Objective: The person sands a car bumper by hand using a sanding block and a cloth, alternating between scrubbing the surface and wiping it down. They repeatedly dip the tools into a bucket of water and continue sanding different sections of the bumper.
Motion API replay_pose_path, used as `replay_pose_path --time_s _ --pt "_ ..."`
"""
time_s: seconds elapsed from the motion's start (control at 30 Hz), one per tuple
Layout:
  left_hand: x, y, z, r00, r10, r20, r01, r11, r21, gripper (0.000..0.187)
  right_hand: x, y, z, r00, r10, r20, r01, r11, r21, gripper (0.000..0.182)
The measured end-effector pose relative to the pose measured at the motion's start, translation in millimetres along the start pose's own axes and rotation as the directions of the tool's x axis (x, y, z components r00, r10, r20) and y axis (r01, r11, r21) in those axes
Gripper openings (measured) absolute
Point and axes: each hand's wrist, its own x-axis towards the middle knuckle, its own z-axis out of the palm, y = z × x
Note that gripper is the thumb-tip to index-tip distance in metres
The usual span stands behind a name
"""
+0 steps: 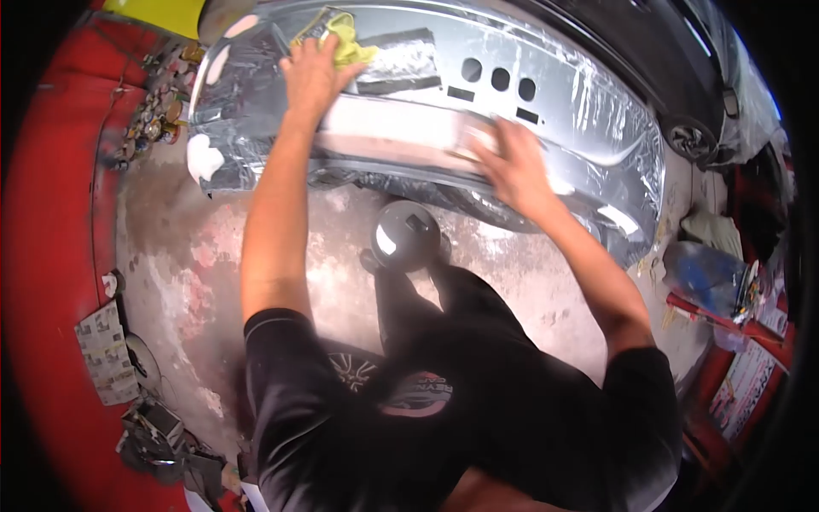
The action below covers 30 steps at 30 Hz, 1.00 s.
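Note:
A silver car body section (589,77), partly wrapped in clear plastic film, stretches across the upper view. Along its near edge runs a pale, pinkish-white patch (384,128). My left hand (311,72) lies on the panel's left part, fingers curled over a crumpled yellow cloth (344,43). Motion blurs my right hand (516,166), which grips a flat pale block (475,135), apparently a sanding block, against the right end of the patch. The fingertips on it are smeared.
A dark round glossy object (405,237) is near my feet on the stained floor (213,247). A dark car (648,68) stands beyond the panel. Cans (162,124) and clutter line the red wall (51,256) at left. Plastic-covered items (704,269) sit at right.

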Motion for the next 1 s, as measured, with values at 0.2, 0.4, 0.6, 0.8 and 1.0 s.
replay_pose_path --time_s 0.2,0.4,0.6,0.8,1.0 --pt "22 -2 36 1.000 -0.008 -0.008 0.005 0.935 -0.355 0.063 40 -23 14 0.988 0.122 0.090 -0.138 0.971 0.196 0.047" --pt "54 -23 -10 0.942 -0.277 -0.189 0.076 0.725 -0.684 0.033 97 -49 57 0.982 -0.183 -0.052 0.184 0.983 0.014 0.049" --pt "15 28 -73 0.968 -0.121 -0.221 -0.166 0.353 -0.921 0.034 -26 -2 -11 0.996 0.063 0.057 -0.058 0.994 -0.091 0.049" --pt "-40 121 -21 0.934 -0.321 -0.159 0.041 0.538 -0.842 0.022 154 -93 57 0.965 0.213 0.155 -0.255 0.603 0.756 0.032" --pt "-17 126 -89 0.930 -0.312 -0.196 -0.089 0.327 -0.941 0.022 57 -21 12 0.989 -0.125 0.074 0.128 0.991 -0.037 0.054"
